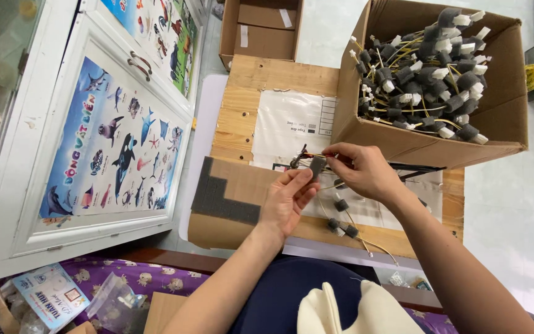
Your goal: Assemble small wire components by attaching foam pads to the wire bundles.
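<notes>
The left hand [287, 196] is closed round a small grey foam block [317, 166], thumb and fingers pinching it above the middle of the pale wooden board [261, 80]. The right hand [363, 170] pinches the thin yellow wire [316, 155] that runs into that block, fingertips just beside it. More yellow wires with grey foam pieces [341, 216] trail down toward the near edge of the board. A dark grey foam sheet cut in steps [220, 196] lies on a brown cardboard piece [242, 179] at the board's near left corner. An open brown cardboard box [403, 139] of finished foam-tipped wires [428, 68] sits at the far right corner.
</notes>
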